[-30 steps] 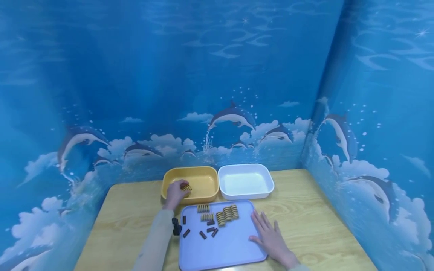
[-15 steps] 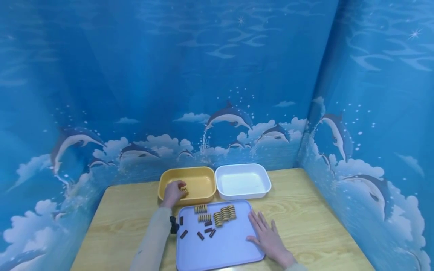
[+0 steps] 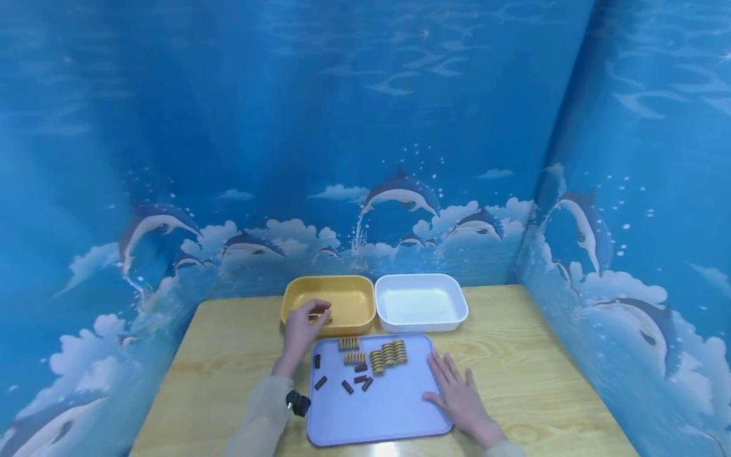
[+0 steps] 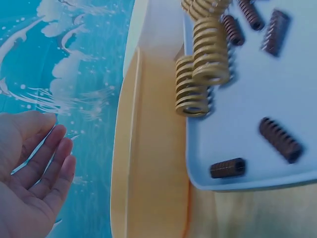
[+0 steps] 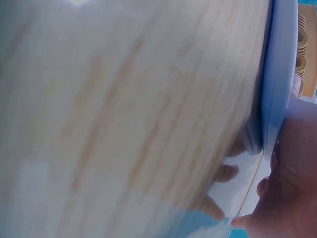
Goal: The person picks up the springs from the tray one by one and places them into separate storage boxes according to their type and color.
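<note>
My left hand (image 3: 301, 327) is over the yellow bin (image 3: 356, 311), its fingers loosely curved and apart. In the left wrist view that same hand (image 4: 37, 171) has nothing between thumb and fingers. Just under its fingertips in the head view, a yellow coil spring (image 3: 324, 320) lies in the bin, partly hidden by the hand. My right hand (image 3: 461, 400) rests with straight fingers on the right edge of the lilac tray (image 3: 394, 412). On the tray lie several yellow coil springs (image 3: 388, 354) and, in front of them, several smaller brown springs (image 3: 347, 386).
A white bin (image 3: 421, 304) stands right beside the yellow one, behind the tray. All of it is on a wood-grain table (image 3: 514, 355). Blue dolphin-print curtains (image 3: 342, 127) enclose the table at the back and right.
The fingers of my left hand, earlier at the yellow spring in the bin, have spread and lifted off it. My right hand stays at the tray edge. The head view has shifted slightly.
</note>
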### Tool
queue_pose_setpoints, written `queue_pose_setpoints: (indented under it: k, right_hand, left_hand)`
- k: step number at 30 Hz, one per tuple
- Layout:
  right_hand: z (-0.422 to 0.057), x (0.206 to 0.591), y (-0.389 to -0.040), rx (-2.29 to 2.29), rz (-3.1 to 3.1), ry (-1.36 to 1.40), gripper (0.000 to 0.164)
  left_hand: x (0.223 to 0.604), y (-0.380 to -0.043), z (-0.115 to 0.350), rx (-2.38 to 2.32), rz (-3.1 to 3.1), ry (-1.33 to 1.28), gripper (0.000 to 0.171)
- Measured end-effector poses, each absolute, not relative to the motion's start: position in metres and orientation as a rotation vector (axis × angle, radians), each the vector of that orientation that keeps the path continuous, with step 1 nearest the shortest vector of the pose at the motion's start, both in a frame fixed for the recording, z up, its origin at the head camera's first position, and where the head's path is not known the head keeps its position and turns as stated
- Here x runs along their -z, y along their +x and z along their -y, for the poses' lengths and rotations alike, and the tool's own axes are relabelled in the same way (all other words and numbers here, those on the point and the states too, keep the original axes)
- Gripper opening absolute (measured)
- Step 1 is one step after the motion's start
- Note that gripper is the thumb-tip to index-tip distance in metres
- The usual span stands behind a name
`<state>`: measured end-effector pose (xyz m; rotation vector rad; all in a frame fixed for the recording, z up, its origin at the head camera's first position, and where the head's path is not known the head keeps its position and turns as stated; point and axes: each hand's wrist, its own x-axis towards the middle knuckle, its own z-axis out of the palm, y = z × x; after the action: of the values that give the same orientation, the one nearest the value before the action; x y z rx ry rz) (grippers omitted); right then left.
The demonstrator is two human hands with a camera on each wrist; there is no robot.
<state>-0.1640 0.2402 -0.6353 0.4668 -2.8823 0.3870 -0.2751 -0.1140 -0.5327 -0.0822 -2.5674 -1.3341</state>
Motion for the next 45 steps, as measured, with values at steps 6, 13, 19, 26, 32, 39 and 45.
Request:
queue_pose_setpoints:
  k: [6, 13, 19, 26, 32, 39, 45]
  right_hand:
    - [-0.246, 0.636, -0.165, -0.42, 2.843, 0.476, 0.079]
    - [-0.247, 0.633, -0.165, -0.404, 2.866, 0.452, 0.077]
    - [-0.246, 0.631, -0.164, -0.415, 2.902, 0.431, 0.077]
    - [-0.247, 0.633, -0.164, -0.424, 2.94, 0.419, 0.078]
    - [-0.247, 0.634, -0.164, -0.428, 2.953, 0.427, 0.078]
    - [-0.244, 0.635, -0.164, -0.444, 2.958, 0.433, 0.078]
    - [-0.241, 0.633, -0.164, -0.447, 2.958, 0.447, 0.078]
  left_hand:
    - [0.542, -0.25, 0.112, 1.348, 2.532, -0.107, 0.017]
    - [0.565, -0.224, 0.112, 1.376, 2.627, -0.01, 0.014]
    - [0.588, -0.21, 0.113, 1.364, 2.655, -0.057, 0.016]
    - [0.595, -0.199, 0.108, 1.208, 2.847, 0.042, 0.024]
    - [0.598, -0.192, 0.11, 1.07, 2.877, -0.023, 0.026]
    - [0.601, -0.187, 0.108, 0.963, 2.912, -0.106, 0.027]
    - [0.602, -0.187, 0.107, 1.0, 2.928, -0.09, 0.023]
